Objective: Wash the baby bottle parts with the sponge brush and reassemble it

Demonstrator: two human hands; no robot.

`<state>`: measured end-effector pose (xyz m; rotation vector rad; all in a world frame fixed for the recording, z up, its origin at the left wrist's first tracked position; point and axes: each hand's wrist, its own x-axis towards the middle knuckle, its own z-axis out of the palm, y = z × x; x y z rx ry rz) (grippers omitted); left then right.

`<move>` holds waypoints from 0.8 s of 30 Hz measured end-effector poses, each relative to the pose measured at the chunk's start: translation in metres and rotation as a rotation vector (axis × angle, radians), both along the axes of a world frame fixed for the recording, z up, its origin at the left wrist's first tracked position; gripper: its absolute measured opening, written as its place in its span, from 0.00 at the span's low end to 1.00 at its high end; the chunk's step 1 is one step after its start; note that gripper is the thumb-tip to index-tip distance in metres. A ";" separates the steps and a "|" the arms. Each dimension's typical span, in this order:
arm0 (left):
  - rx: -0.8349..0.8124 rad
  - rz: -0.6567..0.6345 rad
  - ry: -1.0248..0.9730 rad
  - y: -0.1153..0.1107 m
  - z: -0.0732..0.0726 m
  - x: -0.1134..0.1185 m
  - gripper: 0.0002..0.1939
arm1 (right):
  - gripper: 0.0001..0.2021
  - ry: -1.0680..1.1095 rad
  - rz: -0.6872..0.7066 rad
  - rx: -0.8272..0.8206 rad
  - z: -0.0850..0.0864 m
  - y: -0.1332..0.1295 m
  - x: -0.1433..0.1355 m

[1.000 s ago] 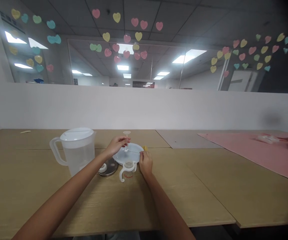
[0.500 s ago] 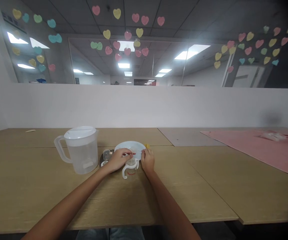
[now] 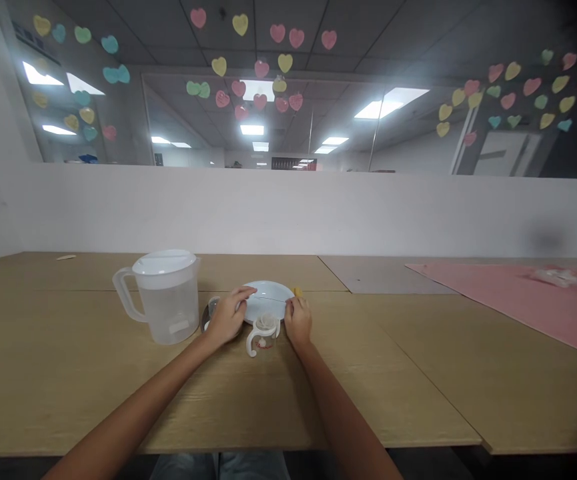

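A white plate (image 3: 269, 293) lies on the table, with a thin dark line, like a thread or stick, across it. My left hand (image 3: 229, 317) is at the plate's left edge, fingers bent and thumb apart, with nothing visible in it. At the right edge my right hand (image 3: 298, 320) is closed, its fingertips pinched near the right end of the thin line; what they grip is too small to make out. Between my hands stands a small clear bottle (image 3: 265, 337) with white handles and red print. A yellow item (image 3: 297, 292) shows behind my right hand.
A lidded clear pitcher (image 3: 171, 303) stands left of my left hand. Beside it, a metal dish (image 3: 205, 319) with a small clear cup (image 3: 213, 305) is partly hidden by that hand. A pink cloth (image 3: 508, 293) lies at right, with clear plastic on it. A wall stands behind.
My left hand has drawn back left from above the bottle to the plate's left edge, uncovering the bottle's top and more of the plate. My right hand has stayed nearly in place.
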<state>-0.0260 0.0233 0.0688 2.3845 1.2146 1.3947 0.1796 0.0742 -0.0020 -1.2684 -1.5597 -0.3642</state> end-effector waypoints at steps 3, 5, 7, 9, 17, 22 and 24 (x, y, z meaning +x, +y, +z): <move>0.080 0.167 0.032 0.007 -0.014 -0.029 0.20 | 0.16 0.028 0.004 -0.004 -0.001 0.002 0.000; 0.109 0.312 0.094 0.010 -0.030 -0.046 0.19 | 0.17 0.042 0.003 -0.011 -0.002 0.004 0.000; 0.123 0.411 0.176 0.012 -0.048 -0.057 0.19 | 0.19 0.048 0.005 -0.022 -0.003 0.005 0.000; 0.159 0.441 0.283 0.013 -0.063 -0.062 0.18 | 0.20 0.055 0.015 -0.026 -0.004 0.006 0.001; 0.057 0.449 0.438 0.015 -0.076 -0.054 0.18 | 0.21 0.108 0.041 0.039 0.000 0.003 0.004; -0.129 0.457 0.455 0.013 -0.079 -0.053 0.18 | 0.20 0.148 0.040 0.071 0.004 0.000 0.004; -0.155 0.437 0.438 0.012 -0.079 -0.054 0.18 | 0.20 0.160 0.043 0.078 0.007 -0.002 0.004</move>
